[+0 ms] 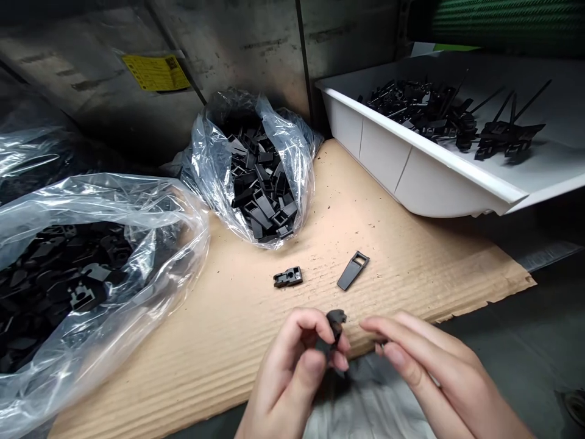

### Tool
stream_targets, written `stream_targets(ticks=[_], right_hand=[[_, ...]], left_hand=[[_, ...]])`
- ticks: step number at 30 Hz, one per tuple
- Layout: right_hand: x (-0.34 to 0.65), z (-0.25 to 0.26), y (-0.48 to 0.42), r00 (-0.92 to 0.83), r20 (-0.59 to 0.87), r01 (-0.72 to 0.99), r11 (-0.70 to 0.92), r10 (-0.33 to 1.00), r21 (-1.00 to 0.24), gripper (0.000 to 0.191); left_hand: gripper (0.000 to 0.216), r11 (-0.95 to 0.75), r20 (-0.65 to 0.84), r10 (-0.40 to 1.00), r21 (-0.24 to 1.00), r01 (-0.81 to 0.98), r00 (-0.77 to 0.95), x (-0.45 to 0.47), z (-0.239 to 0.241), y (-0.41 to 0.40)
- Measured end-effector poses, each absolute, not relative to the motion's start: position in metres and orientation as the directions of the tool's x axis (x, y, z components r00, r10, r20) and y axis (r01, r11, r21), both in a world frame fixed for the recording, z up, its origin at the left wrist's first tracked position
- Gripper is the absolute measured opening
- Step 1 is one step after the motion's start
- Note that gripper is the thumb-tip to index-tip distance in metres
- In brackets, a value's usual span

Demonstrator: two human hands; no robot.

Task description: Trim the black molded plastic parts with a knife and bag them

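My left hand [301,360] is closed, its thumb and fingers round a small black plastic part [337,320]. Blur and the fingers hide much of that part's shape. Just to its right, my right hand [429,360] has its thumb and fingertips pressed together; a dark bit may show between them, too small to name. Beyond the hands, two loose pieces lie on the cardboard [237,317]: a black plastic block with a round hole [288,277] and a flat, tapered black clip with a square opening [353,270].
An open clear bag [205,152] of tapered black clips stands at the back middle. Another clear bag [183,244] with black parts spreads at left. A white bin [434,161] at right holds black pieces with long thin rods. A metal wall [256,42] rises behind.
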State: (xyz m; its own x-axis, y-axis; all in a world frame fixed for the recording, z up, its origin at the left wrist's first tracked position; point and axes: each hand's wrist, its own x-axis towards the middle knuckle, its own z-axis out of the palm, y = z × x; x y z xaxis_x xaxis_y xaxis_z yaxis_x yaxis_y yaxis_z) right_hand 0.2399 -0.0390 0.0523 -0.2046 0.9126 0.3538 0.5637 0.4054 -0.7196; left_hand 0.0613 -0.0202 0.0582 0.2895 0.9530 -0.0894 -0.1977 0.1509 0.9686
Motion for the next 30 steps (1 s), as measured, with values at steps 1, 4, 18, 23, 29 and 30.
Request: stream_targets(ticks=[1, 4, 18, 23, 29, 30], right_hand=[[0.239, 0.051, -0.041, -0.216, 0.391, 0.565, 0.441, 0.895, -0.698, 0.028], [0.235, 0.046, -0.043, -0.191, 0.505, 0.622, 0.502, 0.842, -0.601, 0.027], [0.231, 0.050, -0.037, -0.228, 0.473, 0.605, 0.504, 0.851, -0.617, 0.021], [0.230, 0.053, -0.037, -0.263, 0.330, 0.564, 0.422, 0.907, -0.710, 0.018], [0.230, 0.057, -0.037, -0.260, 0.294, 0.524, 0.390, 0.920, -0.757, 0.020], [0.231, 0.058, -0.036, -0.268, 0.271, 0.502, 0.374, 0.925, -0.780, 0.021]], left_hand=[[0.015, 0.155, -0.103, 0.962, 0.969, -0.194, 0.253, 0.063, 0.057, -0.020], [0.018, 0.103, -0.087, 0.974, 0.993, -0.064, 0.208, 0.065, 0.054, -0.018], [0.026, -0.165, 0.141, 0.956, 0.983, 0.074, 0.256, 0.062, 0.055, -0.012], [0.028, -0.184, 0.155, 0.951, 0.979, 0.088, 0.267, 0.060, 0.054, -0.017], [0.026, -0.197, 0.159, 0.950, 0.973, 0.121, 0.267, 0.061, 0.054, -0.016], [0.026, -0.195, 0.155, 0.951, 0.973, 0.127, 0.269, 0.061, 0.054, -0.016]])
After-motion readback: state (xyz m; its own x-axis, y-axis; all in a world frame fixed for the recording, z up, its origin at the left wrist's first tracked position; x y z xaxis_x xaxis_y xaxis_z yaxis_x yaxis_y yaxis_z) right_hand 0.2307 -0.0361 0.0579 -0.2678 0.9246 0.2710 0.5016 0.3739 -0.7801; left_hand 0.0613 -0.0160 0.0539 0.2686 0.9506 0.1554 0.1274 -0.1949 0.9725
